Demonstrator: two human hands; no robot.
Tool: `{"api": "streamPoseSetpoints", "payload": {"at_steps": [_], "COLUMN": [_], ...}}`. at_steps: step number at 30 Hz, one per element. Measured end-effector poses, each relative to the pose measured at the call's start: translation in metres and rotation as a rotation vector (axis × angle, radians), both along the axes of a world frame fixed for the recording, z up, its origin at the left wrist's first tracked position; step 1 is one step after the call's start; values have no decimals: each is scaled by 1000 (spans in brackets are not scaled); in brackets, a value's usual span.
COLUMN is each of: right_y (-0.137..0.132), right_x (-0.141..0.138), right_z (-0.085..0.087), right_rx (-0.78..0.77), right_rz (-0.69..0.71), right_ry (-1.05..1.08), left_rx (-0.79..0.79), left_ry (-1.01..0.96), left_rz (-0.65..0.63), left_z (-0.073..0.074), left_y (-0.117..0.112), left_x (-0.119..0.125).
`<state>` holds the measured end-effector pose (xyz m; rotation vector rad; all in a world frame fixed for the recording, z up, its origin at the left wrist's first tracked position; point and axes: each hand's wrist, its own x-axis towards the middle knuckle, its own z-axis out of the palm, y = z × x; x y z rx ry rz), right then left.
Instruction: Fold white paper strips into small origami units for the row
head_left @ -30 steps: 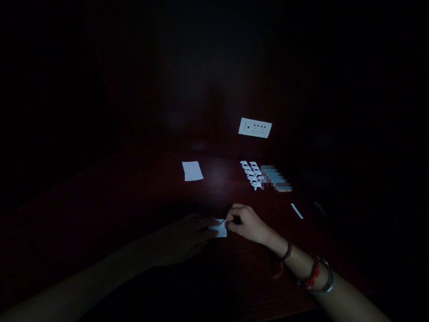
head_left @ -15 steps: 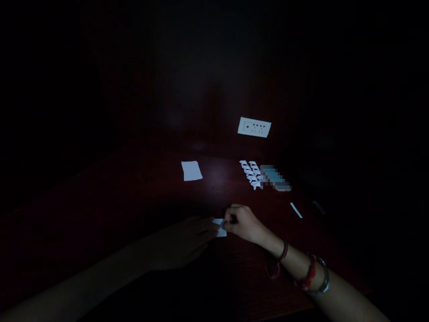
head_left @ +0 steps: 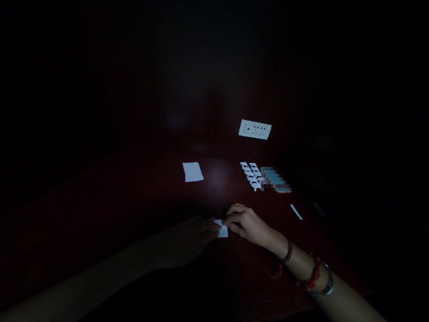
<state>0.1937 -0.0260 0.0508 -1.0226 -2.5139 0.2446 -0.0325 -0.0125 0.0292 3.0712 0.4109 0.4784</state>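
Note:
A small white piece of paper (head_left: 224, 233) lies on the dark red table in front of me. My left hand (head_left: 196, 237), dim and with a ring on one finger, rests flat over its left part, fingers stretched out and pressing on it. From the right, my right hand (head_left: 246, 222) reaches the paper with bent fingers, the fingertips closed at its upper right edge. Those fingers partly cover the paper. Bracelets circle the right wrist and forearm.
Beyond the hands lies a stack of white paper sheets (head_left: 193, 172). Rows of small folded paper pieces (head_left: 251, 175) sit beside a blurred-out phone (head_left: 283, 191). A thin white strip (head_left: 296, 212) lies to the right. A socket panel (head_left: 255, 129) is on the back wall.
The fingers of my right hand have gone from a tight curl to a straighter bend at the paper's edge. My left hand stays flat on the paper. The view has shifted slightly.

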Motion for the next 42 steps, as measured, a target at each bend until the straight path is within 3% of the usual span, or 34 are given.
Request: {"api": "streamPoseSetpoints", "payload": {"at_steps": [7, 24, 36, 42], "right_y": [-2, -4, 3, 3], "right_x": [8, 6, 12, 10], "right_z": [4, 10, -1, -2], "right_rx": [35, 79, 6, 7], "right_rz": [154, 129, 65, 39], "right_ry": [-181, -265, -26, 45], "left_rx": [25, 44, 120, 97], "left_ry": [-73, -48, 1, 9], "left_rz": [-18, 10, -23, -9], "left_z": [0, -3, 4, -5], "left_y": [1, 3, 0, 2], "left_x": [-3, -4, -2, -2]}}
